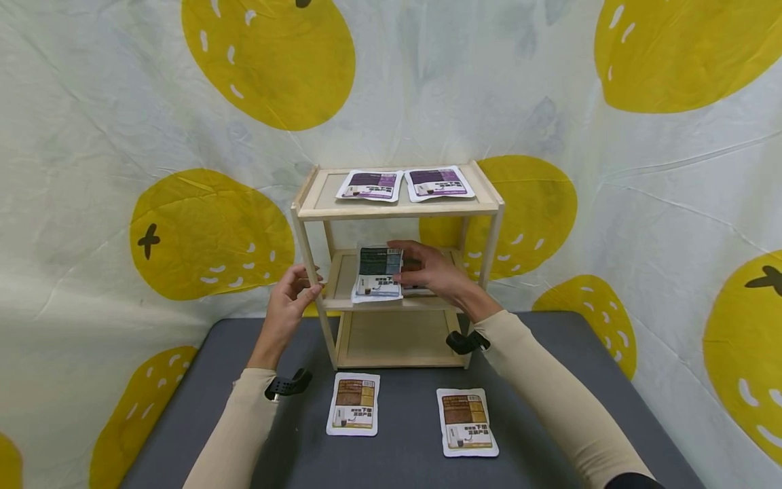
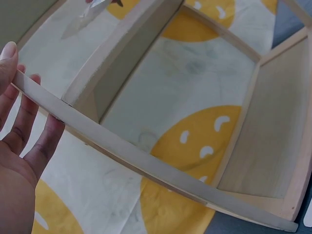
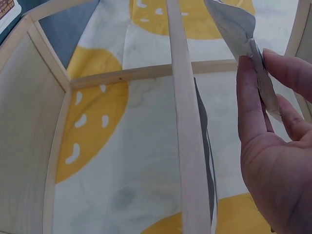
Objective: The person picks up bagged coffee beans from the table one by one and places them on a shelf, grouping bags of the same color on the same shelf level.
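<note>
My right hand (image 1: 438, 273) pinches a flat white pouch with a dark green label (image 1: 374, 270) above the middle board of a small wooden shelf rack (image 1: 391, 305). In the right wrist view the pouch (image 3: 234, 27) appears edge-on, between thumb and fingers. Another pouch (image 1: 418, 292) lies on the middle board, partly covered by my right hand. My left hand (image 1: 290, 297) grips the rack's left front post (image 2: 122, 141), with the thumb on one side and fingers on the other. Two purple-labelled pouches, a left one (image 1: 369, 185) and a right one (image 1: 439, 183), lie side by side on the top board.
The rack stands on a dark grey table (image 1: 403, 468) against a white cloth with yellow fruit prints. In front of it lie two brown-labelled pouches, one at left (image 1: 354, 404) and one at right (image 1: 467, 422). The rack's bottom board (image 1: 397, 339) sits just above the table.
</note>
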### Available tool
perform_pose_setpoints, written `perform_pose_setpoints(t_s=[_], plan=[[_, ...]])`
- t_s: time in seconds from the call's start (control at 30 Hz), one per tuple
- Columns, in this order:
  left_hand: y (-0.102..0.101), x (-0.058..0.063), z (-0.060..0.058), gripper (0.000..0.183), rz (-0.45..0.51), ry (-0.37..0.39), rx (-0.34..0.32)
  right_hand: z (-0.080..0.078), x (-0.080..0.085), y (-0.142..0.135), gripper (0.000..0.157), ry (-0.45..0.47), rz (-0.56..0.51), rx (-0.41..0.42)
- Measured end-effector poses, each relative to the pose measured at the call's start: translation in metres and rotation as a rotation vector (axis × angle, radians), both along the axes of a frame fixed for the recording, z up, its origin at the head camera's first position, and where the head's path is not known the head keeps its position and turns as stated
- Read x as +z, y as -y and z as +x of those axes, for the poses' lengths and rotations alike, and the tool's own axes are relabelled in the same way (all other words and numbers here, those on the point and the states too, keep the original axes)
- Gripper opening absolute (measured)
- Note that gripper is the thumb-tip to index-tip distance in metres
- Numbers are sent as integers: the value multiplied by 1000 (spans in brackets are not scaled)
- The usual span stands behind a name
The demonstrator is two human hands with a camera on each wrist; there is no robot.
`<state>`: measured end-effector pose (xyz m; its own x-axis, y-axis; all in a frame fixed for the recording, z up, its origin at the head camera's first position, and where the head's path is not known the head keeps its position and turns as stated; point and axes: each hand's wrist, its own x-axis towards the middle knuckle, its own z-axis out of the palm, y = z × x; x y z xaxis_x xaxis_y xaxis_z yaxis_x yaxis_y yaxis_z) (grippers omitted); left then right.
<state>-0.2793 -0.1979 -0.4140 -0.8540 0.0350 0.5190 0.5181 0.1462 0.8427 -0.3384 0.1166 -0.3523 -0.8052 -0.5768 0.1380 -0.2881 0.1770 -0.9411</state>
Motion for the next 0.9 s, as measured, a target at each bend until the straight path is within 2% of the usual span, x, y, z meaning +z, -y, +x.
perform_pose_setpoints(t_s=[0.43,0.9], plan=[[0,0,0,32,1,0,-6,-10,4,7,71,-18,99,-43],[0,0,0,32,-2,12,1,-18,-1,13,73,13,69,-57]])
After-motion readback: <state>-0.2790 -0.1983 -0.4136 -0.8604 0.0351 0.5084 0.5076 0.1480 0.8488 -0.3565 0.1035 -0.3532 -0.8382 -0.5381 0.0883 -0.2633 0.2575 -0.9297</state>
